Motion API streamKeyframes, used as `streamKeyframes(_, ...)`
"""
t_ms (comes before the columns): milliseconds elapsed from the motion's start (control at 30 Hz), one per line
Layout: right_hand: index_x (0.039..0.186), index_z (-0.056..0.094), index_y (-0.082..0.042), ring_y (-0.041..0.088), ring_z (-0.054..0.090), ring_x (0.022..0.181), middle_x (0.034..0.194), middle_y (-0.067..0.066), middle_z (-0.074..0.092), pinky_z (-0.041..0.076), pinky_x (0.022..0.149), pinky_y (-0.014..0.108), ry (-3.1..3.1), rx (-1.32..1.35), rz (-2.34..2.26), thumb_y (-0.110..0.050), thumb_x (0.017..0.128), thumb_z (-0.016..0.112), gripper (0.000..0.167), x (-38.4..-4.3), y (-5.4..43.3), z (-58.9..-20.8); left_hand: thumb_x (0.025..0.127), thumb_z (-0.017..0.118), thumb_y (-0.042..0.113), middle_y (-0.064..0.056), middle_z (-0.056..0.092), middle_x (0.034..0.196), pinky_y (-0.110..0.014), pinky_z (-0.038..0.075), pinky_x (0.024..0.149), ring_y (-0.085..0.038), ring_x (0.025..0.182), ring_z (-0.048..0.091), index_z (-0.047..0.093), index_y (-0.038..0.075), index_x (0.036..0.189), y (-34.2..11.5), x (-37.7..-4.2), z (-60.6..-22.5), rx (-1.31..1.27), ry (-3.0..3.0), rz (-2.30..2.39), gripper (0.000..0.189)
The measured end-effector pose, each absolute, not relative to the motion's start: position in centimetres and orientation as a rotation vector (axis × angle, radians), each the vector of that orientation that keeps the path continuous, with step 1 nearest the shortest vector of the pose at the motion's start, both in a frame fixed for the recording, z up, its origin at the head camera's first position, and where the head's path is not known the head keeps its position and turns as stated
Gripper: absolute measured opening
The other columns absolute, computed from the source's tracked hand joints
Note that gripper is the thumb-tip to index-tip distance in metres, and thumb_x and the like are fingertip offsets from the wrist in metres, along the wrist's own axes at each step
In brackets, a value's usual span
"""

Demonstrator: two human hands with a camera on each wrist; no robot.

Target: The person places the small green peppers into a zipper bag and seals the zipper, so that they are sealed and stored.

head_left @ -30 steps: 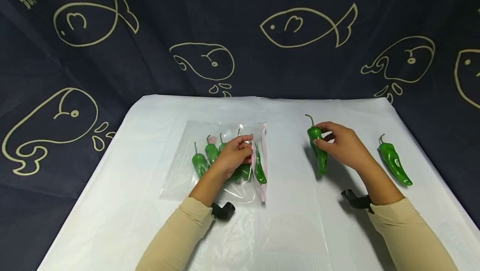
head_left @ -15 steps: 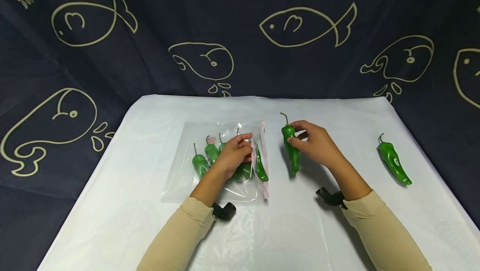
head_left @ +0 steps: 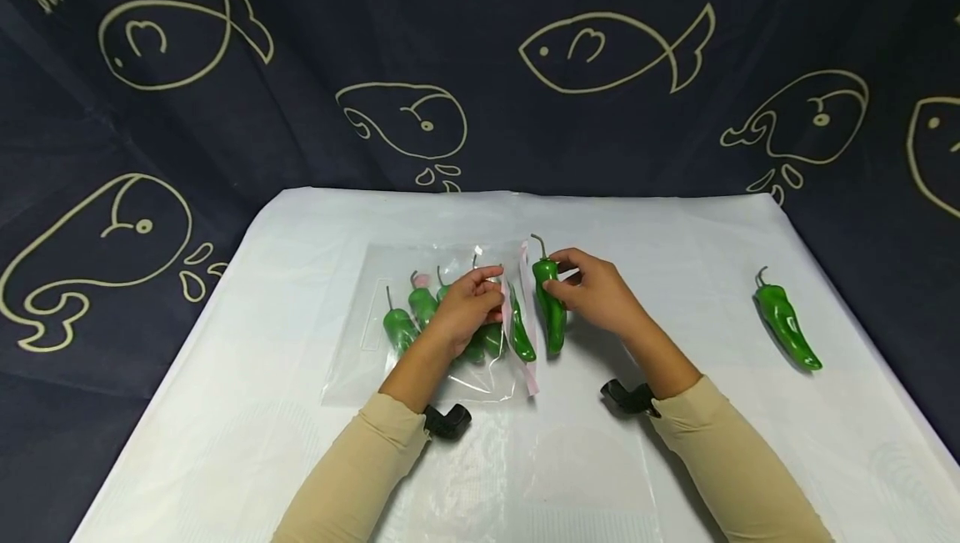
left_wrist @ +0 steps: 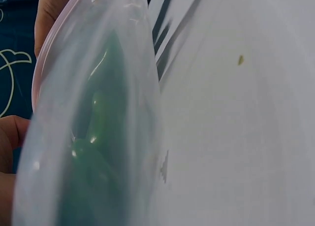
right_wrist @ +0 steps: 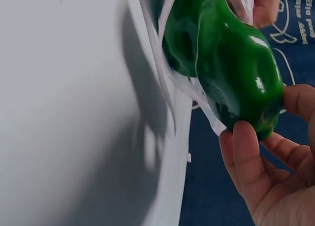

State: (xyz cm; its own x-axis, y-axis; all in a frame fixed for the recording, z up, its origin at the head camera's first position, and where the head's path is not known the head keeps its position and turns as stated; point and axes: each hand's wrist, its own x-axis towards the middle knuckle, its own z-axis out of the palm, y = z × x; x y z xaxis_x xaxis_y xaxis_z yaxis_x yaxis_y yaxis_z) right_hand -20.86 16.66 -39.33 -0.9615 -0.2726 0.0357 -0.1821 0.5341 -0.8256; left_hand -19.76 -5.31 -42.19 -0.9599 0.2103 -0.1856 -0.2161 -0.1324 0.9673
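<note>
A clear plastic bag (head_left: 348, 372) with a pink-edged mouth lies on the table, several green chili peppers (head_left: 400, 329) inside. My left hand (head_left: 467, 309) pinches the upper film of the bag near its mouth and lifts it. One pepper (head_left: 521, 339) shows at the gap of the raised mouth. Right at the pink edge, my right hand (head_left: 596, 289) holds another green pepper (head_left: 551, 309) near its stem end, between thumb and fingers. In the right wrist view this held pepper (right_wrist: 236, 63) is tilted with its tip end toward the bag opening.
A single green pepper (head_left: 786, 326) lies at the right of the white-covered table (head_left: 712, 251). Behind the table hangs a dark blue cloth (head_left: 487, 143) with fish and whale drawings. Each wrist wears a black camera mount (head_left: 448, 422).
My right hand has carried its pepper leftward over the table, up to the bag's mouth. The left hand keeps its grip on the bag, nearly still.
</note>
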Motion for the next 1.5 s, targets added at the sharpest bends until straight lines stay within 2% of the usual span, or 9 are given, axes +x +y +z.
streamKeyframes(233,0.127,0.061,-0.009,0.021,0.069,0.09,0.117,0.012,0.065,0.058,0.065,0.033,2.635,-0.403,-1.37,-0.024,0.092,0.07,0.039,-20.7,15.6,-39.8,0.089,0.053,-0.009,-0.005,0.057,0.091,-0.019,0.052,0.06,-0.01,0.067,0.055,0.047,-0.004,0.141,-5.3,-19.8,-42.3,-0.021,1.844,2.174,0.053)
streamKeyframes(867,0.125,0.061,-0.005,0.023,0.069,0.087,0.11,0.015,0.064,0.06,0.062,0.033,2.533,-0.355,-1.333,-0.023,0.092,0.07,0.039,-20.8,14.8,-40.7,0.09,0.052,-0.007,-0.005,0.057,0.093,-0.02,0.053,0.062,-0.011,0.067,0.056,0.047,-0.003,0.142,-5.3,-19.8,-42.1,-0.017,1.846,2.153,0.053)
streamKeyframes(1233,0.124,0.061,-0.003,0.02,0.068,0.071,0.108,0.015,0.064,0.06,0.062,0.035,2.532,-0.303,-1.367,-0.025,0.094,0.068,0.037,-21.8,14.2,-41.0,0.089,0.052,-0.007,-0.005,0.059,0.094,-0.02,0.053,0.062,-0.01,0.069,0.057,0.048,-0.003,0.141,-5.3,-19.7,-42.0,0.002,1.859,2.149,0.052)
streamKeyframes(1500,0.117,0.06,-0.003,0.02,0.068,0.073,0.105,0.013,0.064,0.06,0.062,0.033,2.549,-0.291,-1.394,-0.024,0.094,0.068,0.032,-21.5,13.3,-41.0,0.09,0.052,-0.008,-0.005,0.059,0.095,-0.02,0.053,0.063,-0.011,0.07,0.057,0.047,-0.003,0.141,-5.2,-19.7,-41.8,0.007,1.85,2.145,0.051)
